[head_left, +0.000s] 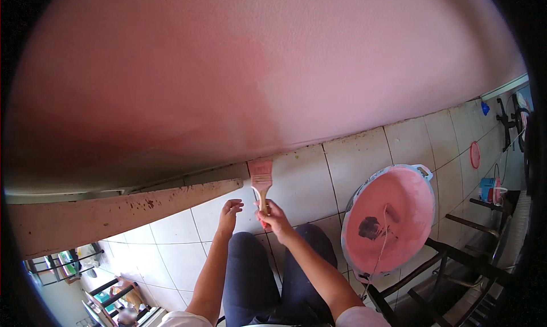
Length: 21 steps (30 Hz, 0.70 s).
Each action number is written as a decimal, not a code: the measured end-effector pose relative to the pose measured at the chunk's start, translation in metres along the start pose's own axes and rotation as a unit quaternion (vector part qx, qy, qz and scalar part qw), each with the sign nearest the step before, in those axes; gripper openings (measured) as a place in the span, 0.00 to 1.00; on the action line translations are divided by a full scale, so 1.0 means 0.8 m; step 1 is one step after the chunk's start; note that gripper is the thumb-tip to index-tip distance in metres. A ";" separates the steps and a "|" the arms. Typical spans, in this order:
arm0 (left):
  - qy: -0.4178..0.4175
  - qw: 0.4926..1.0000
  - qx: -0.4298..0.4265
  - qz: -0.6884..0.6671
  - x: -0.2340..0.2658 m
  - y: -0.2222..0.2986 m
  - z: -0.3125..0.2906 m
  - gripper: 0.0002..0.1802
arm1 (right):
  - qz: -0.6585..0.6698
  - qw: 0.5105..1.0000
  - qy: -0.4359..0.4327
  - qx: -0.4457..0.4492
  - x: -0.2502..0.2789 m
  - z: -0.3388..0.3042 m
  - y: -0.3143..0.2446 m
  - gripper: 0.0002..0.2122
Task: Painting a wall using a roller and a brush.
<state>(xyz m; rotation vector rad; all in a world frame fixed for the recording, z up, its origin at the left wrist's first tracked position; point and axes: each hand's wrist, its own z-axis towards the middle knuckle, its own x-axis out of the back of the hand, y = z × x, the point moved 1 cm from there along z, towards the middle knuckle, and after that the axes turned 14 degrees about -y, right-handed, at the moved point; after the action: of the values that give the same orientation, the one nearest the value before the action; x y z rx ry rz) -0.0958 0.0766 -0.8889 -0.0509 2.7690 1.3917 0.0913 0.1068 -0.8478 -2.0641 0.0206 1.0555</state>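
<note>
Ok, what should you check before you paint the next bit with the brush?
1. Brush held firmly: ok, the right hand grips its handle.
2. Paint on the bristles: ok, they look pink.
3. Brush at the wall: ok, the bristles sit at its lower edge.
4. Left hand out of the way: ok, open and beside the handle, not touching the bristles.
5. Paint basin close by: ok, it sits to the right with pink paint in it.
6. Drips on the floor tiles: cannot tell.
</note>
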 end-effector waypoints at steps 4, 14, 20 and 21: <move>-0.025 1.000 -0.002 0.009 0.005 -0.015 0.006 0.15 | 0.023 0.996 0.081 -0.035 0.051 0.009 -0.001 0.18; -0.015 1.000 0.012 -0.002 -0.011 -0.002 0.002 0.13 | 0.083 0.996 0.007 0.014 0.045 0.035 -0.067 0.20; -0.013 0.999 0.028 -0.011 -0.016 0.000 0.008 0.13 | 0.145 0.987 -0.061 0.027 0.016 -0.029 -0.068 0.25; -0.014 0.999 0.028 -0.012 -0.016 -0.004 0.009 0.13 | 0.161 0.986 -0.038 0.012 0.020 -0.029 -0.061 0.24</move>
<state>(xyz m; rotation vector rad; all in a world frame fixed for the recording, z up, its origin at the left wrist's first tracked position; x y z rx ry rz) -0.0825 0.0802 -0.8952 -0.0620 2.7742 1.2975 0.1345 0.1294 -0.8197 -2.0392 0.3376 1.3207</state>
